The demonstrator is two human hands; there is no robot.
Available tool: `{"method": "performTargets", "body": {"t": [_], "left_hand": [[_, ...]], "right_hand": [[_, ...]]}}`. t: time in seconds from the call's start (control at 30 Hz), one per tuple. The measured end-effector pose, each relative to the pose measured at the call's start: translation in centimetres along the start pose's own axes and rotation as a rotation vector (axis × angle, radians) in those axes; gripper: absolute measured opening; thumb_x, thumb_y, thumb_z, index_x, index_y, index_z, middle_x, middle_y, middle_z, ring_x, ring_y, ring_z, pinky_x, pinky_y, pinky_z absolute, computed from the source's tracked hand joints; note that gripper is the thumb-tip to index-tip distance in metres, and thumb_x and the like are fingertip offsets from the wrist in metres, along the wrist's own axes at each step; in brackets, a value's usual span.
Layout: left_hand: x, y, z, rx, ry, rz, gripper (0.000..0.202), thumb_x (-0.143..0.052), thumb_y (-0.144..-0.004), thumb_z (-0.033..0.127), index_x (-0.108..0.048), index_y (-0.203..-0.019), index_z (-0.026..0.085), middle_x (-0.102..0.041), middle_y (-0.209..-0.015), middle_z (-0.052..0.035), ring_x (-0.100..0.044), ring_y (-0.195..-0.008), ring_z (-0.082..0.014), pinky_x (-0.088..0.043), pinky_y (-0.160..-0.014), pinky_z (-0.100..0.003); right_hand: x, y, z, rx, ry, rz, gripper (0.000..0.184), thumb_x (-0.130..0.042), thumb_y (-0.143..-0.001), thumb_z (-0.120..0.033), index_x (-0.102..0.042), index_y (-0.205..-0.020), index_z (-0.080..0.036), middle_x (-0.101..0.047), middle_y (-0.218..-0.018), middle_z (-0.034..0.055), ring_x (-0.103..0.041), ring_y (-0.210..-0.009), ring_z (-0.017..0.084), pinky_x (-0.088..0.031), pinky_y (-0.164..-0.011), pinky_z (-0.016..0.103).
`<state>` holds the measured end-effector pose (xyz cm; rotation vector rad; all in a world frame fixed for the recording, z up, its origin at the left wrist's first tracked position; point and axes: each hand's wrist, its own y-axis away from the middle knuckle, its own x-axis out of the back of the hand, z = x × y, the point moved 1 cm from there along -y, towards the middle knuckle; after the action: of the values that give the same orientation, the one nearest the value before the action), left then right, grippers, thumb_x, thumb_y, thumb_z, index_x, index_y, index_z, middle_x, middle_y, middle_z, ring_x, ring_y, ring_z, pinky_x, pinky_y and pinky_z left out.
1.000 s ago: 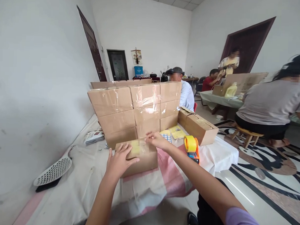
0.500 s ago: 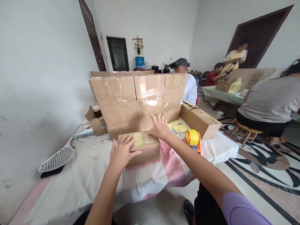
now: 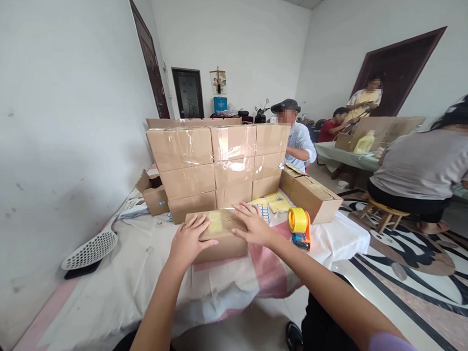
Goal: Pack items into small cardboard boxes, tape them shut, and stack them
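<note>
A small cardboard box (image 3: 221, 249) lies on the cloth in front of me, with clear yellowish tape across its top. My left hand (image 3: 192, 235) rests on the box's left end, fingers stretched out and the thumb along the near edge. On the right end lies my right hand (image 3: 253, 224), its fingers spread over the top. Just behind stands a stack of taped cardboard boxes (image 3: 191, 181), several of them in rows. To the right of my right hand sits an orange tape dispenser (image 3: 307, 233) with a roll of yellow tape (image 3: 297, 219).
A longer cardboard box (image 3: 318, 200) is at the right of the table, near yellow sheets (image 3: 277, 202). On the left are an open box (image 3: 155, 198) and a white perforated scoop-like object (image 3: 91, 249). A person (image 3: 299, 142) sits behind the stack; others sit farther right.
My right hand has come down from the box's far right edge and now lies flatter on its top. My left hand stays in place. The view has tilted slightly upward.
</note>
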<state>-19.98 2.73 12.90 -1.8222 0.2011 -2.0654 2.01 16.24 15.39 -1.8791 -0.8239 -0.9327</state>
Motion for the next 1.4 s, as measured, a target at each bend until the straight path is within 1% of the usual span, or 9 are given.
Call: {"method": "performTargets", "body": {"t": [0.1, 0.17, 0.3, 0.43, 0.63, 0.9, 1.07, 1.27, 1.4], "left_hand": [[-0.1, 0.0, -0.4, -0.007, -0.016, 0.021, 0.062, -0.069, -0.086, 0.055, -0.06, -0.142, 0.027, -0.051, -0.153, -0.0044, -0.043, -0.145, -0.0328, -0.041, -0.115, -0.05], [-0.3, 0.0, -0.7, -0.009, -0.027, 0.034, 0.062, -0.068, -0.087, 0.055, -0.06, -0.142, 0.027, -0.052, -0.152, -0.0043, -0.044, -0.145, -0.0326, -0.042, -0.115, -0.049], [-0.9, -0.2, -1.8, -0.091, 0.016, 0.044, 0.061, -0.068, -0.086, 0.055, -0.061, -0.141, 0.029, -0.053, -0.152, -0.0023, -0.045, -0.144, -0.0324, -0.046, -0.112, -0.046], [-1.5, -0.1, -3.1, -0.271, 0.124, 0.052, 0.063, -0.068, -0.084, 0.06, -0.062, -0.14, 0.032, -0.055, -0.15, -0.0014, -0.048, -0.142, -0.0315, -0.046, -0.113, -0.044], [-1.5, 0.6, -2.8, -0.303, 0.122, 0.059, 0.068, -0.064, -0.083, 0.069, -0.063, -0.14, 0.032, -0.057, -0.148, -0.0028, -0.049, -0.141, -0.0335, -0.046, -0.113, -0.046], [-1.4, 0.5, -2.1, -0.264, 0.109, 0.063, 0.067, -0.063, -0.083, 0.07, -0.064, -0.137, 0.032, -0.058, -0.146, -0.0015, -0.048, -0.142, -0.032, -0.046, -0.113, -0.045], [-1.7, 0.2, -2.3, -0.26, 0.114, 0.053, 0.07, -0.064, -0.082, 0.072, -0.065, -0.137, 0.029, -0.058, -0.146, -0.0026, -0.048, -0.142, -0.0333, -0.045, -0.114, -0.048], [-1.9, 0.0, -2.4, -0.279, 0.095, 0.079, 0.071, -0.066, -0.08, 0.072, -0.066, -0.136, 0.029, -0.059, -0.145, -0.003, -0.051, -0.139, -0.0349, -0.05, -0.109, -0.049], [-2.0, 0.3, -2.6, -0.302, 0.056, 0.105, 0.069, -0.065, -0.081, 0.071, -0.066, -0.136, 0.03, -0.059, -0.146, -0.0024, -0.052, -0.139, -0.0342, -0.051, -0.106, -0.047]], "right_hand": [[0.0, -3.7, 2.1, -0.074, -0.125, -0.126, 0.056, -0.061, -0.093, -0.053, -0.06, -0.142, -0.024, -0.05, -0.155, 0.0117, -0.037, -0.148, 0.037, -0.024, -0.121, 0.058], [-0.2, -3.8, 3.3, -0.102, -0.277, -0.181, 0.054, -0.056, -0.097, -0.053, -0.059, -0.142, -0.025, -0.049, -0.156, 0.0106, -0.042, -0.145, 0.031, -0.031, -0.12, 0.051], [-1.0, 0.8, 3.5, -0.108, -0.446, -0.195, 0.09, -0.072, -0.084, -0.058, -0.033, -0.157, -0.023, -0.041, -0.153, 0.0156, -0.049, -0.137, 0.03, -0.039, -0.114, 0.046], [-1.4, 5.2, 1.2, -0.06, -0.289, -0.122, 0.123, -0.089, -0.059, -0.06, -0.025, -0.158, -0.023, -0.037, -0.147, 0.0185, -0.045, -0.137, 0.037, -0.039, -0.113, 0.052], [-0.1, 5.1, -0.1, 0.104, -0.194, -0.014, 0.109, -0.085, -0.064, -0.063, -0.038, -0.151, -0.016, -0.04, -0.151, 0.0215, -0.037, -0.143, 0.037, -0.031, -0.119, 0.052], [-1.2, 4.1, 2.1, -0.002, -0.412, -0.063, 0.121, -0.088, -0.057, -0.066, -0.033, -0.153, -0.015, -0.035, -0.154, 0.0211, -0.031, -0.147, 0.036, -0.026, -0.123, 0.051], [-1.0, 3.0, 1.8, -0.176, -0.481, -0.099, 0.104, -0.083, -0.07, -0.058, -0.035, -0.152, -0.015, -0.043, -0.149, 0.0187, -0.044, -0.137, 0.033, -0.036, -0.116, 0.049], [-2.7, 2.5, 0.2, -0.49, -0.65, 0.057, 0.074, -0.077, -0.073, -0.03, -0.05, -0.142, -0.023, -0.046, -0.145, 0.0093, -0.045, -0.136, 0.029, -0.036, -0.117, 0.046], [-3.7, 4.1, -0.8, -0.527, -0.849, 0.175, 0.075, -0.063, -0.081, -0.028, -0.037, -0.151, -0.028, -0.04, -0.154, 0.007, -0.04, -0.143, 0.027, -0.033, -0.12, 0.044]]}}
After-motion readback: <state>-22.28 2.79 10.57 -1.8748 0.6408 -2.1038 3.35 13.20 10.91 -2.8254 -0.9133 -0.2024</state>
